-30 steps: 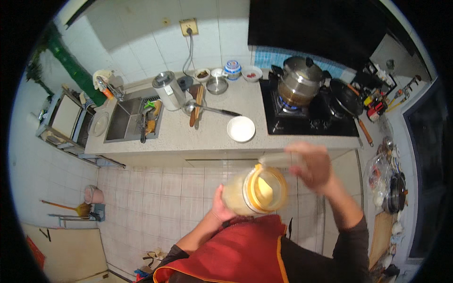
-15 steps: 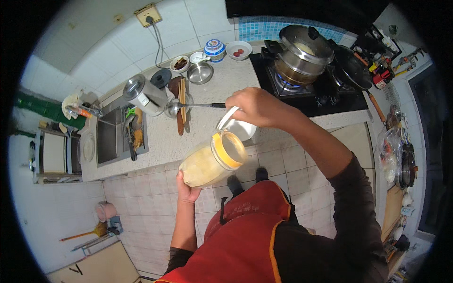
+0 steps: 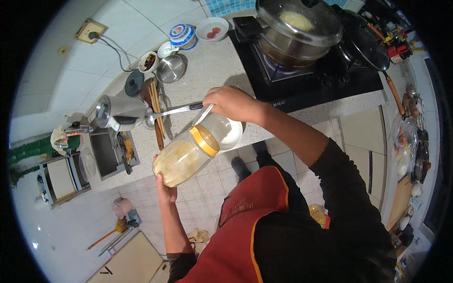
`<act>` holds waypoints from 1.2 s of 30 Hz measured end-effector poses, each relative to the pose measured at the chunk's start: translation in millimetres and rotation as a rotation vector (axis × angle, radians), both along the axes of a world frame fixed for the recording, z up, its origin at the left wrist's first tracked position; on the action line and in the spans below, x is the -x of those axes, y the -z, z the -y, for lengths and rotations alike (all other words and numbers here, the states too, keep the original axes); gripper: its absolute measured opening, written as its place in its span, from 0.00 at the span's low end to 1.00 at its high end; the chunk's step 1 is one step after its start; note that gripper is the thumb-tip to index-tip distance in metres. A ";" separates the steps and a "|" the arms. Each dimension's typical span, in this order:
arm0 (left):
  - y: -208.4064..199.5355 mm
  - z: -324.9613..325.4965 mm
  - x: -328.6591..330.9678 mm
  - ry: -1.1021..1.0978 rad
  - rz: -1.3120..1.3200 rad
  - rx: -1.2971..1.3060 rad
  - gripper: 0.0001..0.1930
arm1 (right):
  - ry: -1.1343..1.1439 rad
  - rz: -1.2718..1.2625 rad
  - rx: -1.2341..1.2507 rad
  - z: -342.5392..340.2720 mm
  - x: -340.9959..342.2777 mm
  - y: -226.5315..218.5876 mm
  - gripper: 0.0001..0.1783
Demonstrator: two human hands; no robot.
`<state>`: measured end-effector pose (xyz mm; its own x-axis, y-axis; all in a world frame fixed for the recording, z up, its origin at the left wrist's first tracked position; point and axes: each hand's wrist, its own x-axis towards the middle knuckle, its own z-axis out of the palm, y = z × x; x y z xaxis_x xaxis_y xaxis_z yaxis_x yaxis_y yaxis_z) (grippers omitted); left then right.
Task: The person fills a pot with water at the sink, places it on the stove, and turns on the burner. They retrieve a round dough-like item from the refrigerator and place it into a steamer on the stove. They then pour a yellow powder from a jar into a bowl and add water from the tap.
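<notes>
A clear jar (image 3: 181, 160) with a yellow collar lies tilted in my left hand (image 3: 166, 189), whose fingers wrap round its base. Pale yellowish contents show through its wall. The jar's mouth points up and right, toward a white bowl (image 3: 230, 134) at the counter's front edge. My right hand (image 3: 231, 104) is closed above the jar mouth on a thin white handle (image 3: 204, 114) that slants down to the jar's mouth. The handle's lower end is hidden, so its kind is unclear. A metal ladle (image 3: 174, 111) lies on the counter just left of my right hand.
A lidded steamer pot (image 3: 297, 37) sits over a lit burner on the black stove (image 3: 325, 87), with a wok (image 3: 368, 45) beside it. Left on the counter are chopsticks (image 3: 157, 108), a steel kettle (image 3: 120, 113), a metal bowl (image 3: 171, 69) and the sink (image 3: 104, 148).
The view has shifted, with the stove now closer. The jar's mouth has turned to face the white bowl more, and more of that bowl shows. Both hands keep their holds.
</notes>
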<state>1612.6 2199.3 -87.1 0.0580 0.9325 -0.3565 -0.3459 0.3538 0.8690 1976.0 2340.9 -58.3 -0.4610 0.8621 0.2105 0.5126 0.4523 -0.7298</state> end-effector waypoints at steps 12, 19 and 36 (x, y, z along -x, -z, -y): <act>-22.8 -13.9 -24.5 -0.033 -0.174 0.085 0.44 | 0.084 -0.216 -0.038 8.6 -15.3 49.1 0.08; -32.6 -6.0 -28.4 0.012 -0.279 0.020 0.50 | 0.036 -0.150 0.039 2.8 -18.7 51.8 0.10; -33.7 -11.5 -25.9 0.105 -0.303 -0.055 0.47 | 0.101 -0.114 0.022 15.4 -24.4 46.5 0.13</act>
